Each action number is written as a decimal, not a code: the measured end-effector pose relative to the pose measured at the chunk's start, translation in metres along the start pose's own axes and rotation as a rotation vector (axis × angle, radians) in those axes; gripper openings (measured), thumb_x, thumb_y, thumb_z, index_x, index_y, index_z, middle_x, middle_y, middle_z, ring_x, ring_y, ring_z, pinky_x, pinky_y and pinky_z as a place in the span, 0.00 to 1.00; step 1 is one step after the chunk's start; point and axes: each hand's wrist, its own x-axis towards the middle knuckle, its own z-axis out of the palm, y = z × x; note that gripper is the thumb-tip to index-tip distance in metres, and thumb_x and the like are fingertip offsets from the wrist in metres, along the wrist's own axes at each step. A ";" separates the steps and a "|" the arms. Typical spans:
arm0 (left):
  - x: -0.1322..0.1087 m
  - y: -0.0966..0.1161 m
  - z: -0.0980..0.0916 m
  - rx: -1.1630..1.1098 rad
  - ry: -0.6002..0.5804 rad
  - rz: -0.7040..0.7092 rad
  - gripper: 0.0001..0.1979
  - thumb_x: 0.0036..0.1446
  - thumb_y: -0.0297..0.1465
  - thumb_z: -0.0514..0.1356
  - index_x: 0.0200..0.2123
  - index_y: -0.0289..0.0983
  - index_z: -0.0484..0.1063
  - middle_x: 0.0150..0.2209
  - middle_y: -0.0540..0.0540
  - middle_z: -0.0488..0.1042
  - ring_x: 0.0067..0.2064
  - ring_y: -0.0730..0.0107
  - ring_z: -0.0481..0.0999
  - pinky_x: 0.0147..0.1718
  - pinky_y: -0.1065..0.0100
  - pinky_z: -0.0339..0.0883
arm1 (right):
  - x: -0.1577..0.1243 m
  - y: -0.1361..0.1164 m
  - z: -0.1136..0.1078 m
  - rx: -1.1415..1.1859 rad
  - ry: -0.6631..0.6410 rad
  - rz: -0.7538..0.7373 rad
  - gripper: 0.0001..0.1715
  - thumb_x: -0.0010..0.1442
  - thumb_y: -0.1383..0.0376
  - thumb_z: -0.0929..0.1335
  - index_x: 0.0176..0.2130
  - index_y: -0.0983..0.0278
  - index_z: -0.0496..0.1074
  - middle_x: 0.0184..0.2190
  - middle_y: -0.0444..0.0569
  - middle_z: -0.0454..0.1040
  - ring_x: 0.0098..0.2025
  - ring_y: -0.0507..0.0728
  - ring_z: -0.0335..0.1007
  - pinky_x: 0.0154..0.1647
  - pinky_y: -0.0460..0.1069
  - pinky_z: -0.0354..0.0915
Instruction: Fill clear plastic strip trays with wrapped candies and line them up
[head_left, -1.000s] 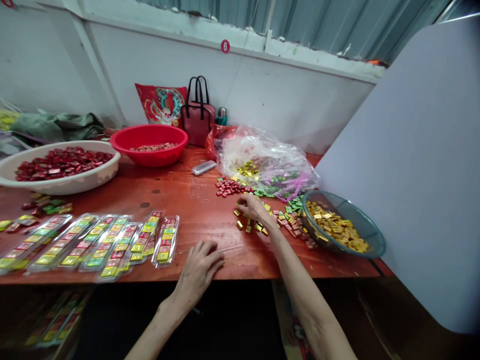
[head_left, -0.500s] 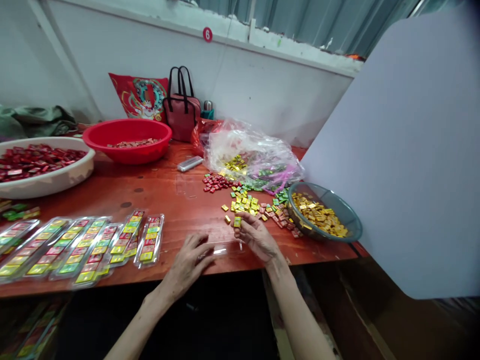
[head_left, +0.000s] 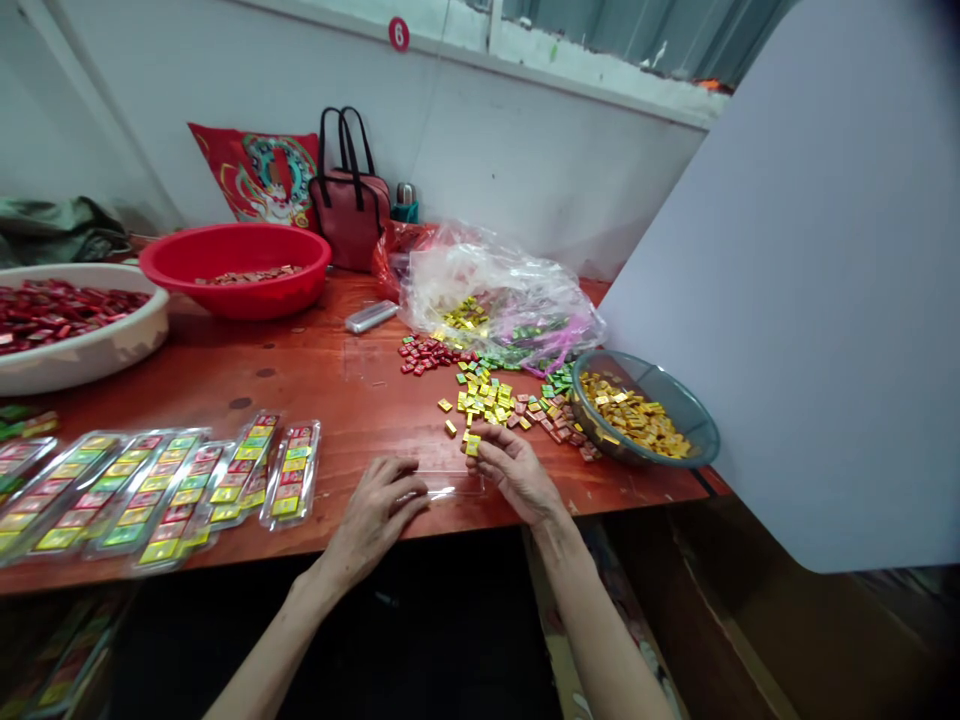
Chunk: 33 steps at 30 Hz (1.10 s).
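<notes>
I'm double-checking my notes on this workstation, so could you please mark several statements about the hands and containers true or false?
1. The right hand holds a yellow piece. True.
2. The left hand is inside the red basin. False: its fingers are at the left end of a clear plastic tray; whether they grip it is unclear.
3. Several filled trays lie to the left of the left hand. True.
4. The grayish bowl stands left of both hands. False: it stands to their right and holds gold pieces.
5. The red basin is to the right of the white basin. True.
</notes>
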 end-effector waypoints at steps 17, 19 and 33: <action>-0.002 -0.001 -0.003 -0.055 0.024 0.011 0.08 0.62 0.32 0.58 0.40 0.42 0.77 0.48 0.43 0.72 0.49 0.60 0.69 0.47 0.58 0.67 | 0.000 0.040 0.018 -1.119 -0.007 -0.401 0.05 0.58 0.70 0.66 0.32 0.62 0.72 0.31 0.44 0.71 0.33 0.52 0.67 0.36 0.47 0.62; -0.002 -0.002 -0.003 -0.054 0.030 0.017 0.08 0.62 0.31 0.58 0.40 0.42 0.77 0.47 0.43 0.72 0.48 0.61 0.69 0.47 0.59 0.67 | -0.001 0.042 0.020 -1.192 0.026 -0.431 0.06 0.59 0.70 0.66 0.32 0.62 0.71 0.32 0.45 0.69 0.33 0.52 0.66 0.36 0.46 0.61; -0.001 -0.007 0.000 -0.052 0.031 0.038 0.07 0.60 0.34 0.59 0.36 0.42 0.77 0.46 0.43 0.73 0.49 0.59 0.69 0.48 0.57 0.67 | -0.017 0.051 0.006 -1.179 0.031 -0.558 0.07 0.64 0.67 0.64 0.38 0.60 0.72 0.34 0.47 0.70 0.39 0.55 0.66 0.40 0.48 0.62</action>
